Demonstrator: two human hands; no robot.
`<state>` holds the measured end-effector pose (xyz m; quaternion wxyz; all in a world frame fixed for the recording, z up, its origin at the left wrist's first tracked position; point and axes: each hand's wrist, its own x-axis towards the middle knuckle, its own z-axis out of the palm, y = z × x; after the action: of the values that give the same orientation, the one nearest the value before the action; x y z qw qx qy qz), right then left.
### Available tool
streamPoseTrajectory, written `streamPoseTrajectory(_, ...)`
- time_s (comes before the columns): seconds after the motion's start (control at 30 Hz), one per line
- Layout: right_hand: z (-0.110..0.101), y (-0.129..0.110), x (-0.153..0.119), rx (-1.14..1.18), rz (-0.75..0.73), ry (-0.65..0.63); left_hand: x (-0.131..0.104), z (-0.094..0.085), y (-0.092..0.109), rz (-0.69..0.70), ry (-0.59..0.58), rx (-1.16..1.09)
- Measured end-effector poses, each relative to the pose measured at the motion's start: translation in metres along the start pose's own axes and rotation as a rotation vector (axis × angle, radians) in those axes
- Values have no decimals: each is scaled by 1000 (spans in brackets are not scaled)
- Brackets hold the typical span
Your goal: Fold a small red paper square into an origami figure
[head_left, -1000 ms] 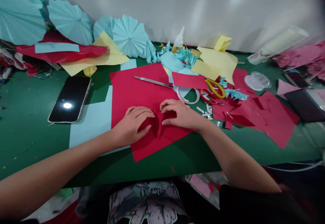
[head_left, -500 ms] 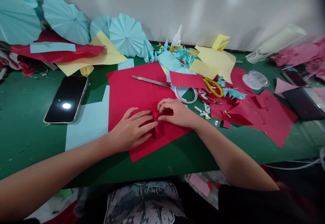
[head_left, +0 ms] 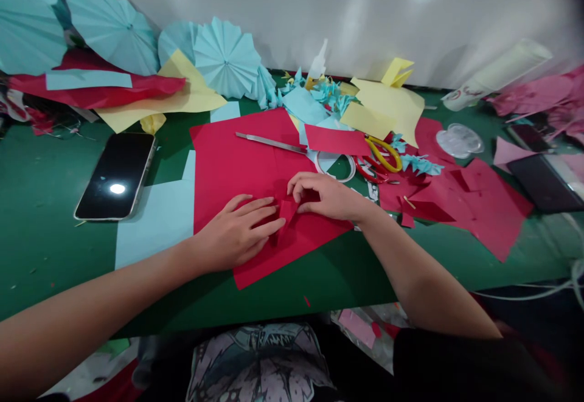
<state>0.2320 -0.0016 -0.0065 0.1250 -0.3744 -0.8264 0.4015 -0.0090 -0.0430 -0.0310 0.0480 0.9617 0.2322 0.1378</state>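
Observation:
A large red paper sheet [head_left: 232, 174] lies on the green table under both hands. On top of it is a small folded red paper piece [head_left: 286, 210], partly hidden by fingers. My left hand [head_left: 244, 228] rests with its fingers stretched and slightly apart, the fingertips at the left side of the small piece. My right hand [head_left: 326, 196] is curled, thumb and fingertips pinching the right edge of that piece. A thin silver craft knife [head_left: 271, 143] lies across the upper part of the large sheet, beyond my hands.
A smartphone [head_left: 117, 177] and a light blue sheet [head_left: 159, 222] lie to the left. A tape roll [head_left: 336, 177], yellow-handled scissors [head_left: 385, 155] and red scraps [head_left: 488, 207] lie to the right. Pleated blue paper fans [head_left: 227, 61] and a glue bottle [head_left: 318, 64] stand at the back.
My right hand has moved slightly right, its pinch drawing the edge of the small red piece that way, so more of it shows. My left hand has barely moved.

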Motion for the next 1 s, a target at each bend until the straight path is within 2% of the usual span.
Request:
streamPoseTrajectory(0.27,3,-3,2,-83,64,86,3,-2,1,23,55,-26)
streamPoseTrajectory(0.4,4,-2,2,-88,47,82,2,-1,1,20,53,-43)
streamPoseTrajectory(0.6,4,-2,1,-28,-21,144,1,-1,1,-2,16,-52)
streamPoseTrajectory(0.7,6,-3,3,45,-60,135,1,0,1,-3,28,-43)
streamPoseTrajectory(1.0,11,-3,6,44,21,126,-1,2,-1,-14,43,-72)
